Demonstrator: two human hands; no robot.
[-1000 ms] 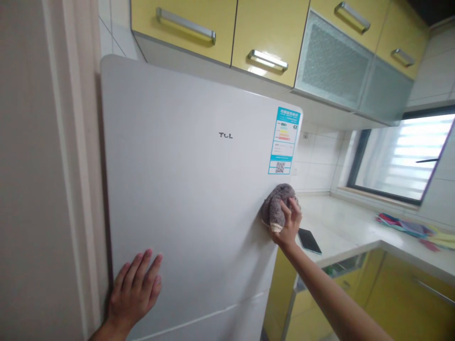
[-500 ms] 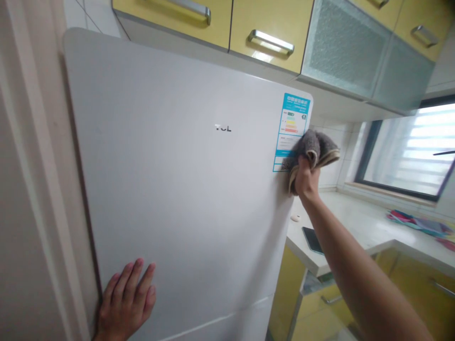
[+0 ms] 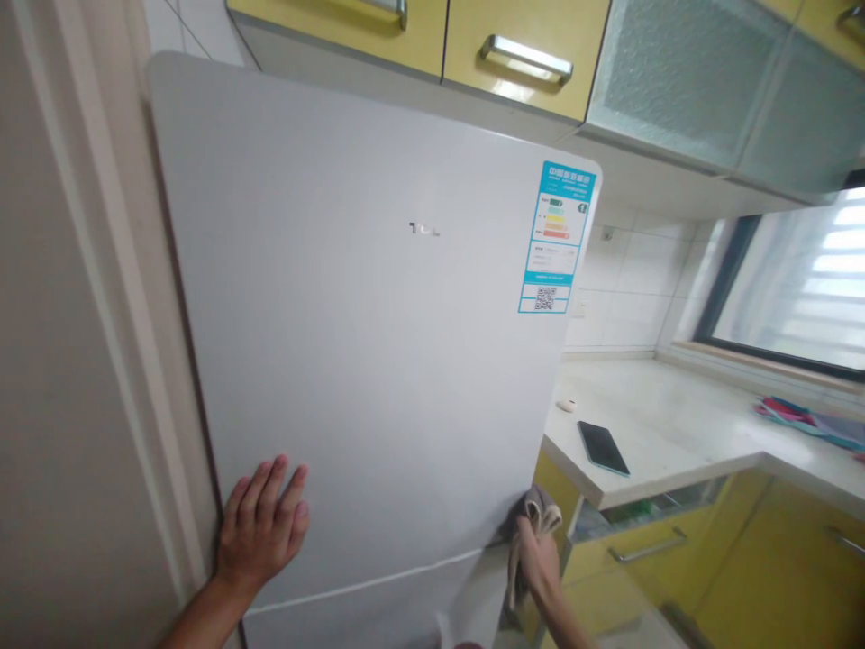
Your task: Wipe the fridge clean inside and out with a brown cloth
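Observation:
A light grey refrigerator [image 3: 351, 342] fills the middle of the head view, with a TCL logo and a blue energy label [image 3: 554, 239] at its upper right. My left hand [image 3: 260, 527] lies flat on the lower left of its upper door, fingers stretched out, holding nothing. A folded grey cloth [image 3: 541, 509] with a pale edge is gripped in my right hand [image 3: 541, 559]. That hand presses the cloth at the right edge of the refrigerator, close to the seam between the upper and lower doors. The cloth hides part of the fingers.
Yellow wall cabinets [image 3: 517, 54] hang above. On the right, a white counter [image 3: 676, 406] bears a phone [image 3: 604, 448], a small white object [image 3: 566, 406] and colourful cloths [image 3: 804, 419]. Below it is a yellow drawer [image 3: 635, 559]. A door frame [image 3: 101, 270] stands close on the left.
My right hand has moved the cloth down the refrigerator's right edge, from beside the label to near the door seam. The left hand stays flat on the door. The view has shifted slightly.

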